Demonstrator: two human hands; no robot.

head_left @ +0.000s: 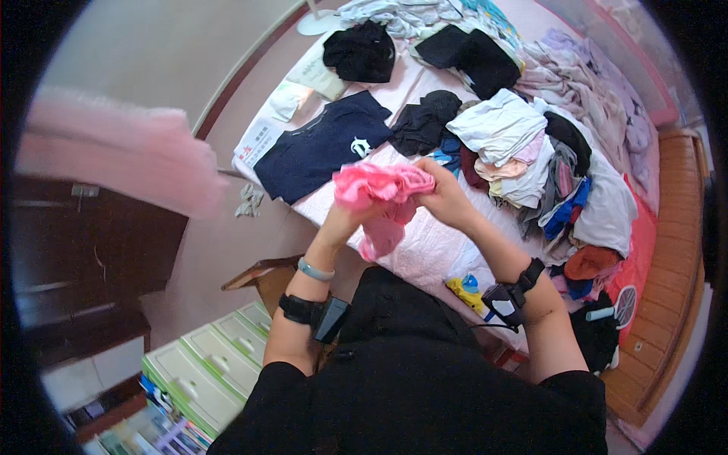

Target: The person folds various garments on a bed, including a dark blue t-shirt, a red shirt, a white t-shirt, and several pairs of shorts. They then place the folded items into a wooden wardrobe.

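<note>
A bright pink garment (pixel 387 186) with a gathered edge is bunched between my hands above the near edge of the bed. My left hand (pixel 347 218) is closed on its left side, with the fingers mostly hidden behind the cloth. On the other side, my right hand (pixel 446 196) grips the garment's right edge between thumb and fingers. Part of the cloth hangs below my hands. Just beyond lies a dark navy T-shirt (pixel 318 140) with a white emblem, spread out on the bed. A black crumpled garment (pixel 426 121) is to its right.
A mixed heap of clothes (pixel 504 136) covers the bed's right side. Farther back lie black garments (pixel 360 51) and rumpled bedding (pixel 576 83). A wooden headboard (pixel 660 265) stands at right. Green-edged drawers (pixel 205 368) and a blurred pink cloth (pixel 121 155) are at left.
</note>
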